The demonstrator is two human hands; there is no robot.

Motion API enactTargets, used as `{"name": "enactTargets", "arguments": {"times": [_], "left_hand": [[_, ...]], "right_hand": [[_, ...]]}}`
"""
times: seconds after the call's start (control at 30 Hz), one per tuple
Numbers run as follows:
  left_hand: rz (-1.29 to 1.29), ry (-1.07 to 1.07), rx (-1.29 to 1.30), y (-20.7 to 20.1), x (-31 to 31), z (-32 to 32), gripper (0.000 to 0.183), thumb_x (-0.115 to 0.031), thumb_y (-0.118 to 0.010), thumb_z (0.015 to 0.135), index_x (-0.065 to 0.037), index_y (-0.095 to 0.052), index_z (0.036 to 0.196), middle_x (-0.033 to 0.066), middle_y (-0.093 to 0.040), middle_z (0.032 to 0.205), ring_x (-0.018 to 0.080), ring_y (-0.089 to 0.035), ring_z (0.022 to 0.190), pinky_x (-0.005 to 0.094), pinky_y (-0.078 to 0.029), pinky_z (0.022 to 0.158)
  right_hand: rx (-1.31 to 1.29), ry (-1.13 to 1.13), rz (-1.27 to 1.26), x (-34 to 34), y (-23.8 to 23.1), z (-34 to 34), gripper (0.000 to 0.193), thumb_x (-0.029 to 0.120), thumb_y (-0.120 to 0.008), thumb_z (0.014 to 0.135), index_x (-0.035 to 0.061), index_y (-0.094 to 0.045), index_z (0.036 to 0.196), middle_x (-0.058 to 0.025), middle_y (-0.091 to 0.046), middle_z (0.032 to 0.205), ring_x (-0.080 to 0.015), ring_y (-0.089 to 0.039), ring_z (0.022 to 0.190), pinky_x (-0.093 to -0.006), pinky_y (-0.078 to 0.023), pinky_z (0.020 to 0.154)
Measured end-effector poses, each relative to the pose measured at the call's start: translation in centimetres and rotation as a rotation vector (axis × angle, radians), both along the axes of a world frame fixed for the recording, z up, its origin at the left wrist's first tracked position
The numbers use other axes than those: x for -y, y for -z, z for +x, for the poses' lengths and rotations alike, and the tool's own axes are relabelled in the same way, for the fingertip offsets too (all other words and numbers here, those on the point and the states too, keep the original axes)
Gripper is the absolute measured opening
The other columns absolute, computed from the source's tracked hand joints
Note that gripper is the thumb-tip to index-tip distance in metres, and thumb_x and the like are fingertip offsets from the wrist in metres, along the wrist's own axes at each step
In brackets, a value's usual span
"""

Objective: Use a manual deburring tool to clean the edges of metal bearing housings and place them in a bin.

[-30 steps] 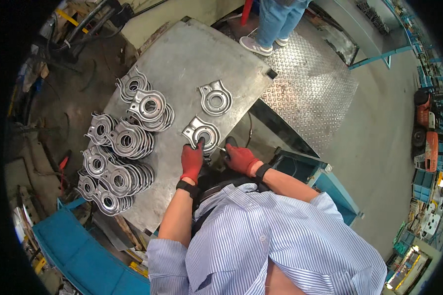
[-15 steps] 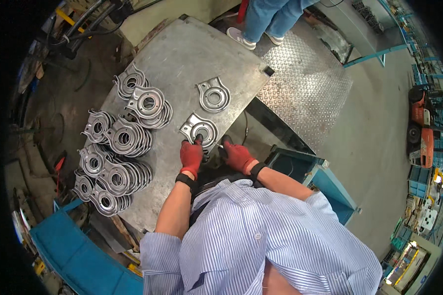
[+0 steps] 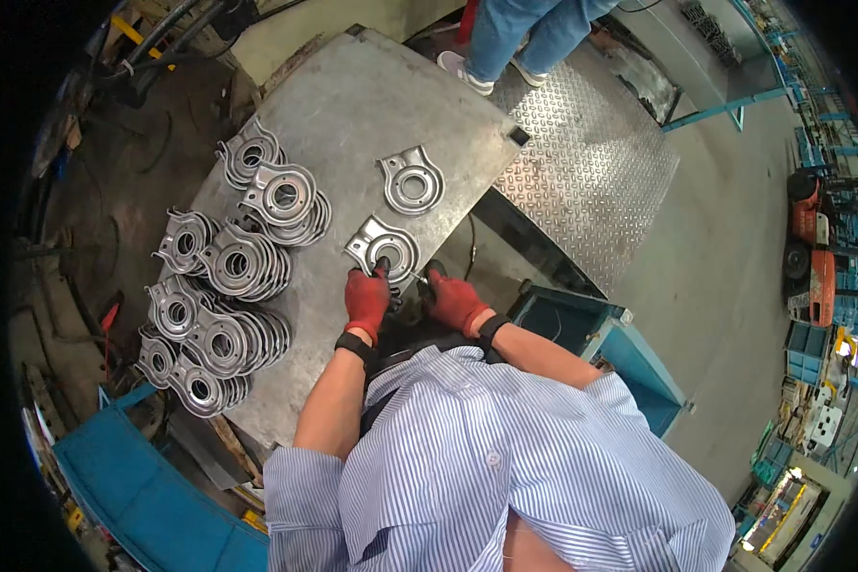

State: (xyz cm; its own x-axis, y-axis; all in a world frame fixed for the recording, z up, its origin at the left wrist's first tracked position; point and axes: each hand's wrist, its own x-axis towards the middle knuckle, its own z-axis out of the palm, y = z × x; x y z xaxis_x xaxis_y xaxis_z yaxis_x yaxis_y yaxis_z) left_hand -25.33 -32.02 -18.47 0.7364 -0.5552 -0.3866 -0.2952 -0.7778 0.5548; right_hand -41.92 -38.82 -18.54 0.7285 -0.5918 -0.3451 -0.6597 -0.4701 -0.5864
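A stamped metal bracket (image 3: 384, 234), rounded with a raised ring and a flat tab, lies at the near right edge of the metal table. My left hand (image 3: 366, 300), in a red glove with dark fingertips, grips its near rim, thumb by the central hole. My right hand (image 3: 456, 301), gloved the same way, is closed beside that rim. A thin, light-coloured tip (image 3: 421, 279) pokes out of its fingers toward the bracket; what it belongs to is hidden. Farther up the table a second bracket (image 3: 413, 180) lies flat by itself.
Several overlapping stacks of like brackets (image 3: 243, 262) fill the table's left side. Blue metal bins (image 3: 162, 486) stand at the lower left and right of me. Another person's legs (image 3: 534, 38) are beyond the table, by a tread-plate platform (image 3: 591, 181). An orange forklift (image 3: 810, 248) is far right.
The whole view has shifted very slightly. Both hands stay at the near bracket in almost the same grip, and the other brackets have not moved.
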Motion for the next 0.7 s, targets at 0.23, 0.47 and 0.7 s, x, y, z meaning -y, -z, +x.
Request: {"name": "enactTargets", "arguments": {"times": [0.23,0.47,0.7], "left_hand": [[-0.017,-0.015,-0.057,0.0,0.0,0.0,0.043,-0.032,-0.059,0.080,0.008,-0.050,0.091,0.0283,-0.058,0.090,0.0426,-0.056,0.087,0.0457,-0.044,0.074],[0.008,0.021,0.026,0.0,0.3,-0.4,0.043,-0.033,-0.058,0.080,0.007,-0.050,0.090,0.0282,-0.059,0.089,0.0426,-0.057,0.087,0.0469,-0.044,0.073],[0.004,-0.021,0.037,0.9,-0.3,-0.4,0.044,-0.035,-0.060,0.079,0.005,-0.049,0.094,0.0274,-0.059,0.086,0.0437,-0.057,0.083,0.0480,-0.046,0.071]], "right_hand": [[-0.004,0.001,0.034,0.1,0.2,0.0,0.043,0.026,-0.061,0.074,-0.0001,-0.045,0.104,-0.0230,-0.060,0.086,-0.0402,-0.058,0.081,-0.0477,-0.046,0.069],[0.042,-0.032,-0.012,0.5,1.0,-0.8,0.042,0.026,-0.062,0.073,0.0009,-0.046,0.102,-0.0230,-0.060,0.087,-0.0398,-0.058,0.082,-0.0480,-0.045,0.069],[-0.018,-0.057,0.002,0.3,-0.5,0.1,0.040,0.027,-0.062,0.074,0.0027,-0.047,0.104,-0.0223,-0.060,0.087,-0.0396,-0.057,0.081,-0.0472,-0.046,0.068]]}}
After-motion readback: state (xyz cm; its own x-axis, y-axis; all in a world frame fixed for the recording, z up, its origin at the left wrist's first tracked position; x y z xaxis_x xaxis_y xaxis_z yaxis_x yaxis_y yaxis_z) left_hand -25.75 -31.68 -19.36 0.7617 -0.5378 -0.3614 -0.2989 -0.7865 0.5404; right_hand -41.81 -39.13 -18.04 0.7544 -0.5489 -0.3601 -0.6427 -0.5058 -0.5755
